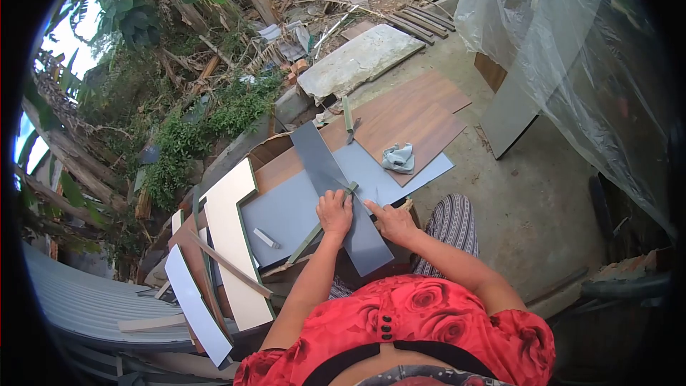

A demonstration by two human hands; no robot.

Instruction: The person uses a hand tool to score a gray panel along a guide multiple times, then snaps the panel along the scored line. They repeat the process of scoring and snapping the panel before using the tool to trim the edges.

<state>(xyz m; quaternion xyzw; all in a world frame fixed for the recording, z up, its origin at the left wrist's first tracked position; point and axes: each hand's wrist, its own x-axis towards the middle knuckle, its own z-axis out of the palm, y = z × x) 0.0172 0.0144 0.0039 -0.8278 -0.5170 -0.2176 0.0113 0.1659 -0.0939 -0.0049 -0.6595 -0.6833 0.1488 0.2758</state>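
A long dark grey board [311,149] lies diagonally in front of me across a light grey panel [279,207]. My left hand [334,213] rests on the board near its middle, fingers curled at a narrow greenish strip [307,241] that crosses by the board; whether it grips the strip is unclear. At the board's right edge, my right hand [391,221] has its index finger stretched toward the board and its other fingers bent. A thin light object shows by that fingertip, too small to make out. A small white-grey block [266,238] lies on the panel.
Wood-grain boards [411,118] with a crumpled cloth [398,159] lie beyond. Cream and white panels [227,239] are stacked at left. A whitish slab [361,61] lies farther back. Plastic sheeting [543,50] hangs at right beside a leaning board [509,118].
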